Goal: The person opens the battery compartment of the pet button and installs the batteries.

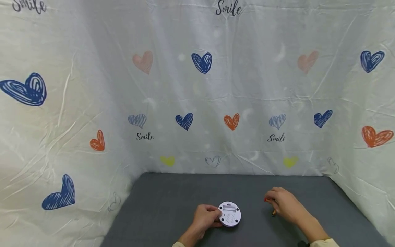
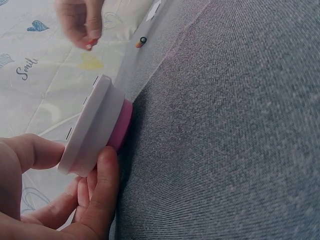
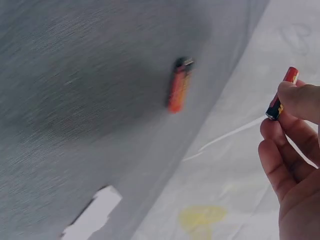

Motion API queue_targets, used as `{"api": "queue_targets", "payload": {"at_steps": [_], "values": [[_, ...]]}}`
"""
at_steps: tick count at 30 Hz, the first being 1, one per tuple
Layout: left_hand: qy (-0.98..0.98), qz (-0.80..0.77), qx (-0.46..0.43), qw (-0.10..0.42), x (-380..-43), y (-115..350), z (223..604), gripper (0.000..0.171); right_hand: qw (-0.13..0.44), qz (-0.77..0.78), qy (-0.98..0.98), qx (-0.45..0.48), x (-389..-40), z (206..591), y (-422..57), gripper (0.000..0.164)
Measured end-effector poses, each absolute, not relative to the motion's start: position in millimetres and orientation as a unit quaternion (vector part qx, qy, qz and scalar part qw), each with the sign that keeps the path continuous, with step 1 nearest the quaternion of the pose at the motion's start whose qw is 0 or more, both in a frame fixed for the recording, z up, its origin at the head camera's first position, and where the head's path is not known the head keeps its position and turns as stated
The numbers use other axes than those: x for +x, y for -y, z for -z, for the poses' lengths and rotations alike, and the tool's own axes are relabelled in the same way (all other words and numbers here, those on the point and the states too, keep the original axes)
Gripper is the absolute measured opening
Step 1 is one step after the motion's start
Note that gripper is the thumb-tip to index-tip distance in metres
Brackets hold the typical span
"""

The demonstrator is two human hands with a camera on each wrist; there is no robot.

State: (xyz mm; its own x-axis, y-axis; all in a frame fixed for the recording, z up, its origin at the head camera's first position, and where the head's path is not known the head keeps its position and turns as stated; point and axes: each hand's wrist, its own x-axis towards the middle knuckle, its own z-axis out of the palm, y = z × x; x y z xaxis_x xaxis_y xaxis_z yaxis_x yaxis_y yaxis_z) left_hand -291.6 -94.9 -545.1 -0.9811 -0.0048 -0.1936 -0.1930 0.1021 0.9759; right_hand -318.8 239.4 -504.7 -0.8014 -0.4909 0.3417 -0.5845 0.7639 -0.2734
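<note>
White above a pink base, a round device sits in the grip of the left hand, on or just above the grey fabric-covered worktop, its open battery compartment upward. Well apart, the right hand pinches a red-and-black battery; a second battery lies below, near a white piece.

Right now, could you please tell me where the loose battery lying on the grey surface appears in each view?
Head: the loose battery is low, right of centre, just below the right hand.
Left wrist: the loose battery is near the top, slightly left of centre.
Right wrist: the loose battery is in the upper half, slightly right of centre.
Shared landmark: the right hand, holding another battery.
</note>
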Motion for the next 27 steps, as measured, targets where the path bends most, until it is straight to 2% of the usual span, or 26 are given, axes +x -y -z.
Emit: {"api": "queue_targets", "payload": {"at_steps": [13, 22, 27], "values": [[-0.734, -0.673, -0.059, 0.069, -290.7, 94.8, 545.9, 0.025, 0.21, -0.192, 0.895, 0.342, -327.0, 492.9, -196.6, 0.019], [-0.732, -0.675, -0.057, 0.065, -289.2, 93.9, 544.9, 0.024, 0.182, -0.185, 0.906, 0.334, -329.3, 497.0, -174.5, 0.016], [-0.731, -0.677, -0.06, 0.065, -289.3, 93.5, 543.6, 0.024, 0.192, -0.189, 0.9, 0.342, -329.3, 497.6, -163.8, 0.014]]}}
